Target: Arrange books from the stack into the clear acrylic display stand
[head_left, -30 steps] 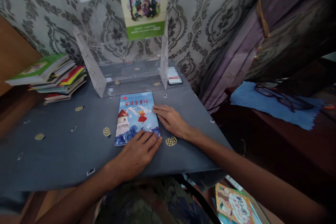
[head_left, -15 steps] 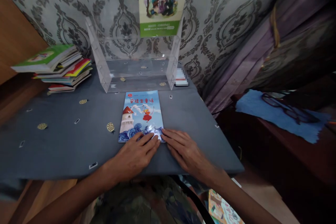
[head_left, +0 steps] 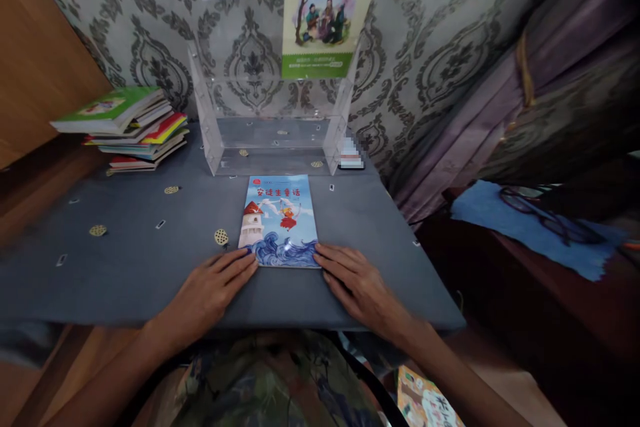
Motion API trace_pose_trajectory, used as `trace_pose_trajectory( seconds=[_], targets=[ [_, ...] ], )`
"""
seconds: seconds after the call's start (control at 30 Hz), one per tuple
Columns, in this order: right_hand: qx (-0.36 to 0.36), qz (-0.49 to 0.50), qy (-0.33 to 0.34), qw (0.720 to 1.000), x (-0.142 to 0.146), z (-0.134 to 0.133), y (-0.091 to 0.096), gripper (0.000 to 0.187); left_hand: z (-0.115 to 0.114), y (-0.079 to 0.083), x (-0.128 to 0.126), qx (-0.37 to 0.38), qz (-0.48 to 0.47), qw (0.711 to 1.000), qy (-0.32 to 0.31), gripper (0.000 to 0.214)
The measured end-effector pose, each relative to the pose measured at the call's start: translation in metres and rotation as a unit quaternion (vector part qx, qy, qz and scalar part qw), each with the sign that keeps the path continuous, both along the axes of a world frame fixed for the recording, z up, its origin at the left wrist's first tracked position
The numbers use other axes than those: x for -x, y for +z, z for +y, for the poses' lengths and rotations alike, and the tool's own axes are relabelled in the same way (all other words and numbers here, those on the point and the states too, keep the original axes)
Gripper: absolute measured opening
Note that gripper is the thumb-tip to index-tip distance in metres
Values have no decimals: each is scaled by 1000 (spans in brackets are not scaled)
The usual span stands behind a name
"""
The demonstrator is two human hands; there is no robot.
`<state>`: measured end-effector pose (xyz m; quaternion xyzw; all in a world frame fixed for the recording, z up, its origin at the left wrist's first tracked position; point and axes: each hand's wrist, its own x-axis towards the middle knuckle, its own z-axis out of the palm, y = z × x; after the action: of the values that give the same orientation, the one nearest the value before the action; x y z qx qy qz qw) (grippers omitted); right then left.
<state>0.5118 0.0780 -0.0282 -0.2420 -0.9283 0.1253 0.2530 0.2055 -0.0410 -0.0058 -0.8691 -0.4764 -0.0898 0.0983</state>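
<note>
A blue picture book point(head_left: 283, 223) with a lighthouse, a red-dressed figure and dark blue waves on its cover lies closed and flat on the grey tablecloth point(head_left: 150, 267). At its lower left corner, my left hand point(head_left: 213, 287) rests with fingers stretched out, the tips touching the cover. My right hand point(head_left: 357, 280) lies at the lower right edge, its fingers also extended and the fingertips against the book. Neither hand is wrapped around anything.
Behind the book stands a clear acrylic rack point(head_left: 273, 160) holding a green-and-cream book point(head_left: 317, 60) on its upper part. A pile of books point(head_left: 133, 123) sits at the left. Glasses point(head_left: 550, 213) lie on a blue cloth point(head_left: 480, 207) to the right.
My left hand has slid leftward across the cover to the book's lower left corner. My right hand stays at the right edge. The view has shifted slightly.
</note>
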Motion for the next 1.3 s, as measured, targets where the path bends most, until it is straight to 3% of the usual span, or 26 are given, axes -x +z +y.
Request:
trace_pose_trajectory(
  seconds=[0.3,0.67,0.87,1.03,1.3],
  targets=[
    [-20,-9,17,1000,7,-4,8,38,1,-10,7,9,-69,997,17,61],
    [42,-79,78,993,50,6,24,40,22,7,0,22,-131,991,-4,35],
    [54,-80,21,995,67,45,23,39,41,10,4,65,-146,987,9,33],
    [66,-60,-36,995,74,79,13,39,69,9,10,54,-173,983,8,29],
    [54,-64,-89,993,76,87,4,43,113,-6,26,6,-155,986,54,31]
  ],
)
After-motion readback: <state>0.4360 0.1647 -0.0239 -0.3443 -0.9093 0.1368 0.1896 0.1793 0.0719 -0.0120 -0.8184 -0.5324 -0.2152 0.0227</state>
